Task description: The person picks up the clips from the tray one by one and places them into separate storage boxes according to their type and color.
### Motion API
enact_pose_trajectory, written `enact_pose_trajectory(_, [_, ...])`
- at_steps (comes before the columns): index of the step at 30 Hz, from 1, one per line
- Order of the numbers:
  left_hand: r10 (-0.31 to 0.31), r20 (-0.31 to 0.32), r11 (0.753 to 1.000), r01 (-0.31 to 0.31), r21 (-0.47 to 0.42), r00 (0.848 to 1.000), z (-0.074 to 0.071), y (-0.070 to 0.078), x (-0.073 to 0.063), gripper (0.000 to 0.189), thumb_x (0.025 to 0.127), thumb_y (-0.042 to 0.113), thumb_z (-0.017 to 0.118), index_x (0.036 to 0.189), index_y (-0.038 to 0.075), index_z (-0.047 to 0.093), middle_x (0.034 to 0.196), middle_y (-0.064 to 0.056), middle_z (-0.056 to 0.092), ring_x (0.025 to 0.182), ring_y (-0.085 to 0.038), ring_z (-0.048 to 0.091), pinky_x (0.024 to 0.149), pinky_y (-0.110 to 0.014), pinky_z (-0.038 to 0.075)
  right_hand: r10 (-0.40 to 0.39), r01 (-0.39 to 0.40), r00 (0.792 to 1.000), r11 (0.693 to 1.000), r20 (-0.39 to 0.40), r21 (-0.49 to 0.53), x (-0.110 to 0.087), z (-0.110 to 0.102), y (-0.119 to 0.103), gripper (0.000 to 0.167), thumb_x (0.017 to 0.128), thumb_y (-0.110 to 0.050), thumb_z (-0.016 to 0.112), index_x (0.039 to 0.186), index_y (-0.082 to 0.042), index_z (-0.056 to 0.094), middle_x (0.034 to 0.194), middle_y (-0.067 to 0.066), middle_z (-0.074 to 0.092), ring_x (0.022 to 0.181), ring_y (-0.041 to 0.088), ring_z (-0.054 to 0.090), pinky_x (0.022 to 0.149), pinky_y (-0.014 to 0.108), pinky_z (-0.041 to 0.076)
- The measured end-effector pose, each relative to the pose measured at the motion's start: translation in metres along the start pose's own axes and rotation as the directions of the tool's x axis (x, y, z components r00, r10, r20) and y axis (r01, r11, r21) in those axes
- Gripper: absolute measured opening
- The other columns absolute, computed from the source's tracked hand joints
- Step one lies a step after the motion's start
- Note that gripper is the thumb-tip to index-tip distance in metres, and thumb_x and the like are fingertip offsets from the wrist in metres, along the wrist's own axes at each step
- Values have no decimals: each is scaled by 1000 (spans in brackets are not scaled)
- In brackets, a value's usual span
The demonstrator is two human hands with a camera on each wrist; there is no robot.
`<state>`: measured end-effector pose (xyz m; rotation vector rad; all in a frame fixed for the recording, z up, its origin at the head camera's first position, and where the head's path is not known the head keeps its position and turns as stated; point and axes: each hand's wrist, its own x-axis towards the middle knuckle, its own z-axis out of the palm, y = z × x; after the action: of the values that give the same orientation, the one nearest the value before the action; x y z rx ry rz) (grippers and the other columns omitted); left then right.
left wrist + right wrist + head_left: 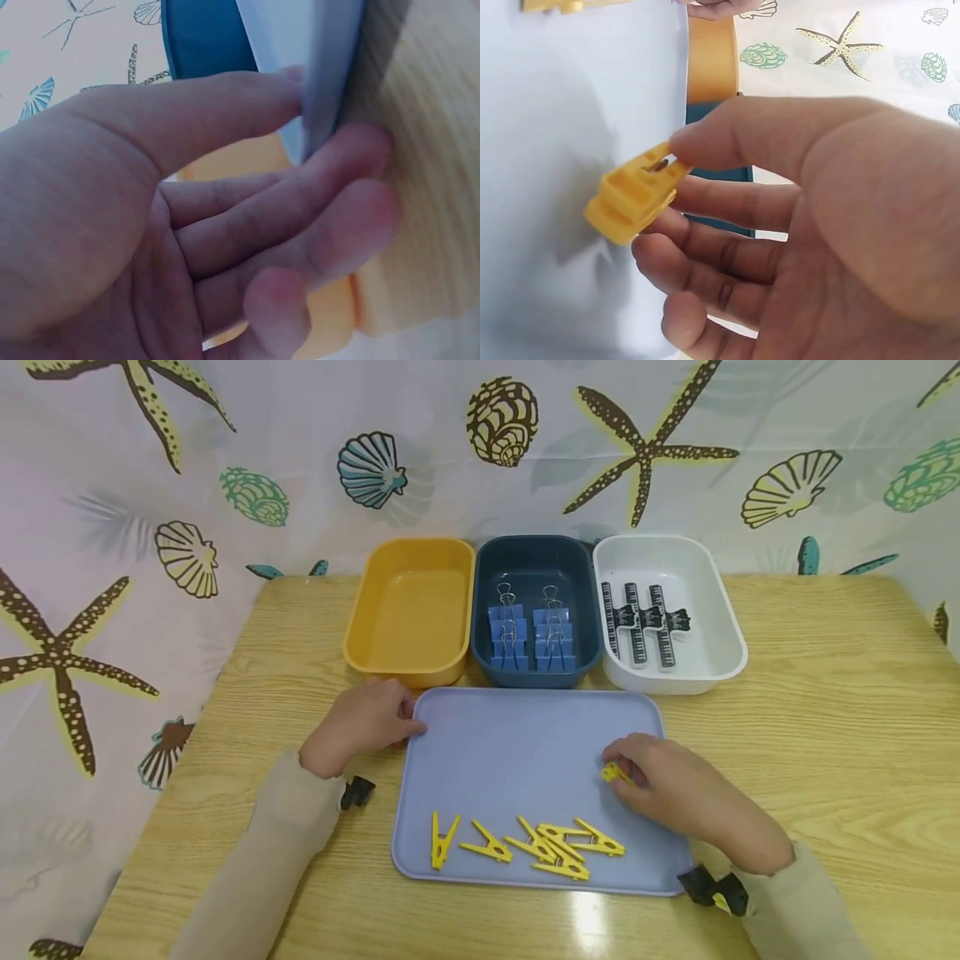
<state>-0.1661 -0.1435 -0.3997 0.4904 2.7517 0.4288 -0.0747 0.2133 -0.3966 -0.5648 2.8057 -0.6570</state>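
Note:
A yellow clothespin (634, 195) is pinched between the thumb and fingers of my right hand (663, 781), over the right part of the blue-grey tray (510, 752). My left hand (367, 718) holds the tray at its upper left corner. In the left wrist view its thumb (247, 105) lies on the inner side of the tray rim (326, 90), with the fingertips (360, 210) on the outer side. Several more yellow clothespins (491, 843) lie along the tray's near edge, some of them overlapping in a pile.
Behind the tray stand three bins side by side. The yellow bin (408, 610) has nothing in it. Blue binder clips (510, 639) sit in two columns in the dark blue bin (536, 556). The white bin (708, 643) holds three black-and-white clips (637, 618). A patterned cloth (442, 410) hangs behind.

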Motion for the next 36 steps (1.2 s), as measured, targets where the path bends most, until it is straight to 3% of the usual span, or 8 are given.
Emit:
enact_pose_trajectory(5, [54,-61,995,-49,82,997,-3,7,-6,32,77,27,80,101,11,66,75,0,60,63,-15,52,57,-28,41,17,-17,1000,1000,-6,7,0,-4,-1,27,84,-16,67,109,-6,67,80,-5,55,73,10,48,64,26,41])
enact_pose_trajectory(10, [119,-53,986,-112,125,991,-6,12,-8,33,75,23,82,101,14,63,65,3,54,59,-13,50,55,-27,38,16,-16,999,1000,-29,10,0,-9,0,27,83,-14,68,109,-6,65,84,-4,57,77,11,50,66,28,43])
enact_pose_trajectory(14, [120,-13,983,-117,139,993,-5,13,-8,35,77,25,81,105,12,66,67,3,55,61,-13,50,56,-25,39,9,-9,998,1000,-62,9,-1,-12,0,26,81,-14,69,106,-8,62,84,-4,59,76,11,53,66,28,45])
enact_pose_trajectory(24, [105,-8,980,-102,173,994,-2,18,-9,35,77,25,81,108,13,69,91,-1,63,78,-17,55,67,-30,48,9,-8,995,1000,-103,5,-1,-14,1,26,81,-13,70,105,-9,61,86,-3,61,76,12,55,64,28,44])
enact_pose_trajectory(29, [140,-3,972,-137,193,990,-3,22,-11,33,78,22,80,109,15,72,110,-3,63,91,-18,59,78,-35,53,0,0,994,1000,-106,4,-1,-14,3,25,82,-13,70,105,-10,60,86,-3,61,76,12,55,64,28,44])
enact_pose_trajectory(36, [161,24,970,-163,182,987,-1,21,-10,36,78,20,80,113,15,71,119,-3,62,104,-21,61,86,-39,53,-5,7,994,1000,-106,16,-1,-14,3,25,82,-12,70,105,-10,61,87,-3,61,77,12,55,65,28,45])
